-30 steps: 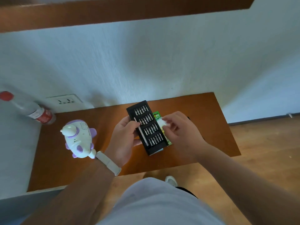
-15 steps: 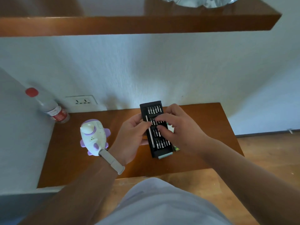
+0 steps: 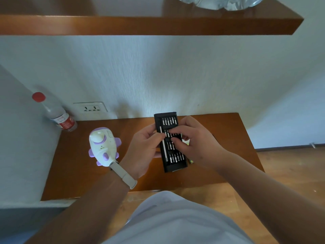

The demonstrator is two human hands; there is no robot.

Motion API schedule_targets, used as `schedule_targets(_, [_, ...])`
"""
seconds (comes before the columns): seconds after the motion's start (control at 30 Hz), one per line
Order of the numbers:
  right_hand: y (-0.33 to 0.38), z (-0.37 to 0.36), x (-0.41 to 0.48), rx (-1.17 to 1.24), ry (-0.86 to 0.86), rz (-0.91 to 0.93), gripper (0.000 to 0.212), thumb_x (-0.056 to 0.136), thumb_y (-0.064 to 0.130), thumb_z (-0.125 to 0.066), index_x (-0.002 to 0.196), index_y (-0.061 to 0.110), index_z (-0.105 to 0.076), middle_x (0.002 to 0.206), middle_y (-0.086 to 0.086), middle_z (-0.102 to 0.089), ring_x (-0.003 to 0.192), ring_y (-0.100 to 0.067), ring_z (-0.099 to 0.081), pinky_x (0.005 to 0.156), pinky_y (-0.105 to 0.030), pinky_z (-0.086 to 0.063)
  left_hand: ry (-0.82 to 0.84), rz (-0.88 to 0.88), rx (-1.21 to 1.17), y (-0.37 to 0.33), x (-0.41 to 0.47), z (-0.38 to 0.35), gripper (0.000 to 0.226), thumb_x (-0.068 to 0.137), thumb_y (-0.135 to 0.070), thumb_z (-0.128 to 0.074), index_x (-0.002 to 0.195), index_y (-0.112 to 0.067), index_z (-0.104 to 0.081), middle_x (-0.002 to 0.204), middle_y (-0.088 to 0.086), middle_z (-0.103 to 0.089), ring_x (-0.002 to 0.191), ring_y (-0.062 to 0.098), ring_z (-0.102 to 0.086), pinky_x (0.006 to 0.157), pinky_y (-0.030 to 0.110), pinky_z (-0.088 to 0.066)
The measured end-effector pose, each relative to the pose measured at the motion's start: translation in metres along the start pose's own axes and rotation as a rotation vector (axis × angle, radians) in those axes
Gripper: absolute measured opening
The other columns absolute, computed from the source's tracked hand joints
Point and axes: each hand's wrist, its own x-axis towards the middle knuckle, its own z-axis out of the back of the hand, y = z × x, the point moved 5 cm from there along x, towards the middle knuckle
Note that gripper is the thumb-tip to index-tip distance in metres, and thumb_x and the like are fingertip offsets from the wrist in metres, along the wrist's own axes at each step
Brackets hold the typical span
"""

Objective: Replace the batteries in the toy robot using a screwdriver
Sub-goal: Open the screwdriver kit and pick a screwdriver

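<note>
A black screwdriver bit case (image 3: 174, 162) lies open on the brown wooden table (image 3: 84, 180), holding rows of silver bits and a long silver driver handle along its left side. My left hand (image 3: 146, 150) grips the case's left edge, thumb on the handle. My right hand (image 3: 195, 141) reaches over the middle rows, fingertips pinched on the bits. The white and purple toy robot (image 3: 103, 147) stands to the left of my left wrist. A green battery pack (image 3: 190, 161) peeks out from under the case's right side.
A plastic bottle with a red cap (image 3: 56, 115) leans in the back left corner by a wall socket (image 3: 90, 108). A wooden shelf (image 3: 149, 24) hangs overhead. My lap in light clothing (image 3: 175, 221) fills the foreground, with wood floor (image 3: 290, 173) to the right.
My right hand moved from the case's right edge onto the middle rows of bits. The view tilted up, bringing the shelf into sight. My left hand kept its hold on the case.
</note>
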Motion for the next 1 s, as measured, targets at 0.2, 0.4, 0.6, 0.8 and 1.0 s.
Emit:
schedule_targets(0.2, [0.0,0.003,0.005,0.013,0.108,-0.006,0.021,0.09,0.012,-0.07,0.111,0.014,-0.074,0.099,0.028,-0.047,0.083,0.01,-0.056,0.073,-0.005,-0.047,0.017,0.011,0.005,0.002,-0.002,0.001,0.031,0.1,-0.009,-0.053,0.121,-0.025,-0.071,0.106,0.01,-0.076,0.097,0.027,-0.075,0.071,0.037,-0.062])
schedule_targets(0.4, [0.002,0.008,0.006,-0.072,0.204,0.045,0.018,0.092,0.013,-0.067,0.108,0.011,-0.075,0.103,0.006,-0.063,0.088,-0.004,-0.058,0.078,-0.017,-0.052,0.043,0.042,0.014,0.006,-0.003,-0.002,0.028,0.1,-0.011,-0.055,0.122,-0.022,-0.068,0.105,0.009,-0.077,0.097,0.026,-0.075,0.071,0.033,-0.061])
schedule_targets(0.6, [0.004,0.01,0.01,-0.121,0.259,0.077,0.016,0.094,0.015,-0.064,0.105,0.009,-0.075,0.101,-0.003,-0.065,0.084,-0.011,-0.061,0.075,-0.027,-0.051,0.058,0.054,0.026,0.006,0.0,-0.004,0.029,0.099,-0.01,-0.055,0.123,-0.02,-0.068,0.105,0.011,-0.076,0.098,0.027,-0.075,0.071,0.034,-0.061])
schedule_targets(0.8, [0.003,0.016,0.013,-0.175,0.284,0.157,0.015,0.093,0.015,-0.065,0.098,0.007,-0.076,0.091,-0.002,-0.064,0.078,-0.011,-0.057,0.07,-0.028,-0.05,0.088,0.068,0.031,0.007,0.003,-0.01,0.028,0.099,-0.01,-0.055,0.123,-0.019,-0.068,0.104,0.012,-0.076,0.097,0.028,-0.075,0.07,0.034,-0.061])
schedule_targets(1.0, [0.005,0.019,0.011,-0.33,0.355,0.303,0.016,0.094,0.013,-0.061,0.093,0.004,-0.073,0.09,-0.008,-0.066,0.08,-0.022,-0.062,0.066,-0.03,-0.05,0.11,0.09,0.035,0.01,0.004,-0.016,0.026,0.101,-0.011,-0.055,0.122,-0.017,-0.068,0.102,0.011,-0.076,0.096,0.027,-0.075,0.07,0.031,-0.061])
